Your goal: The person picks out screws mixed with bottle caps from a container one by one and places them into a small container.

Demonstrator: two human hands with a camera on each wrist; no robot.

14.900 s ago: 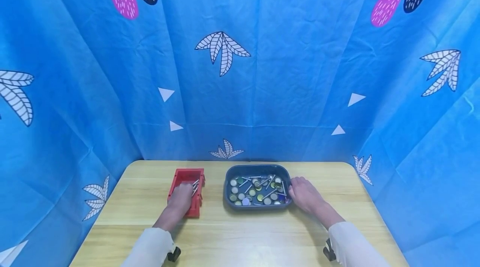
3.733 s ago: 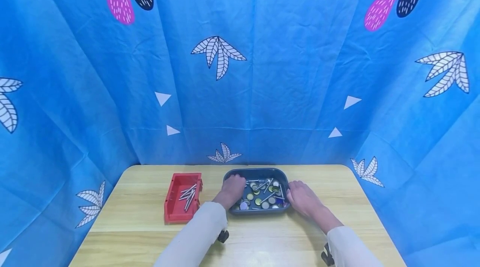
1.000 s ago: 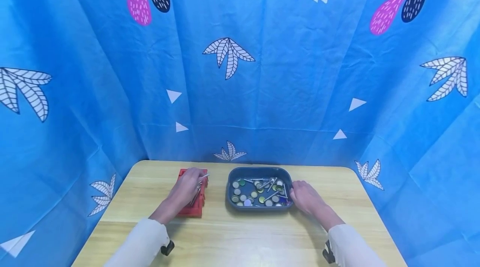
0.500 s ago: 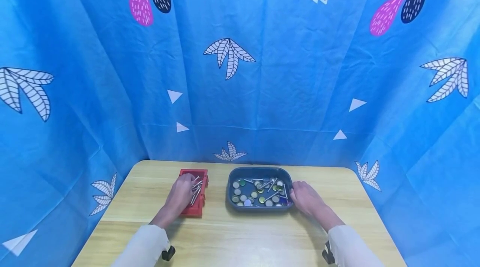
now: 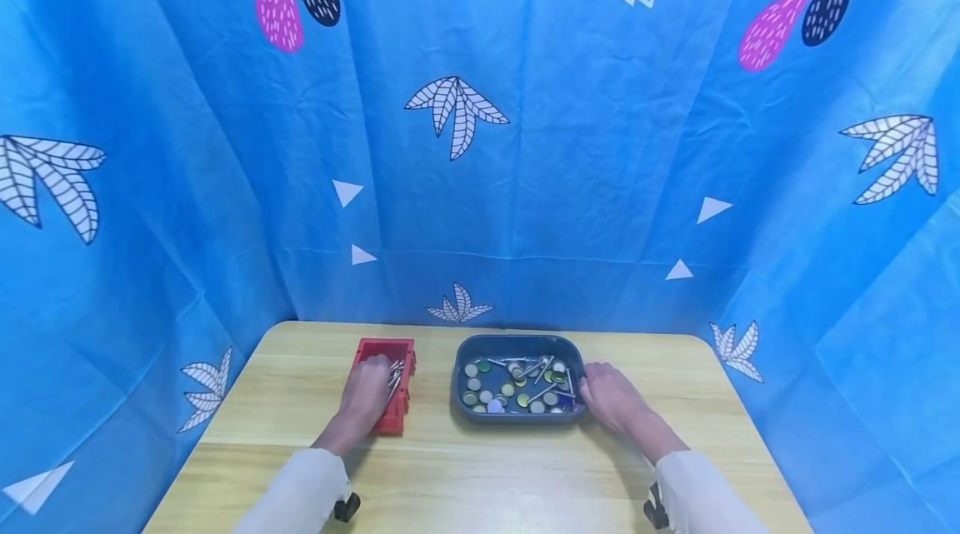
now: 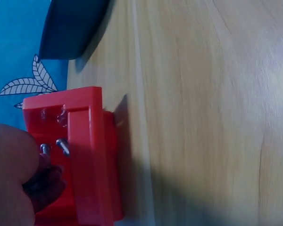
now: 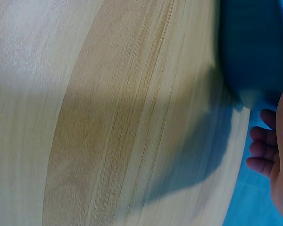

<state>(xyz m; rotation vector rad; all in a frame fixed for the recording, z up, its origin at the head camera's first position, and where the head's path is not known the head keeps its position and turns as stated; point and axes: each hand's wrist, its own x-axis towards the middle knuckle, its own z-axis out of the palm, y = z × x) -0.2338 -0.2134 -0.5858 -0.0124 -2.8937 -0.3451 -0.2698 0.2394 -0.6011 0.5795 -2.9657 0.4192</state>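
Observation:
In the head view, my left hand [image 5: 367,388] reaches down into the red bin [image 5: 393,420] on the left. Several long silver screws [image 5: 394,376] lie beside its fingers there. In the left wrist view the fingers [image 6: 52,188] are curled low inside the bin, right by two screws; I cannot tell whether they pinch one. My right hand [image 5: 613,395] grips the right end of the dark blue-grey tray [image 5: 517,416], its fingers [image 7: 262,148] beside the tray's end in the right wrist view. Inside the tray lie several bottle caps [image 5: 508,390] and long screws [image 5: 542,394].
Both containers stand on a light wooden table [image 5: 480,476], with a gap of bare wood between them. A blue patterned curtain [image 5: 480,209] hangs behind the table and along both sides.
My left hand was at the tray earlier, then came back over the red bin holding a screw. Over the last half second it lowers deeper into the bin. My right hand stays at the tray.

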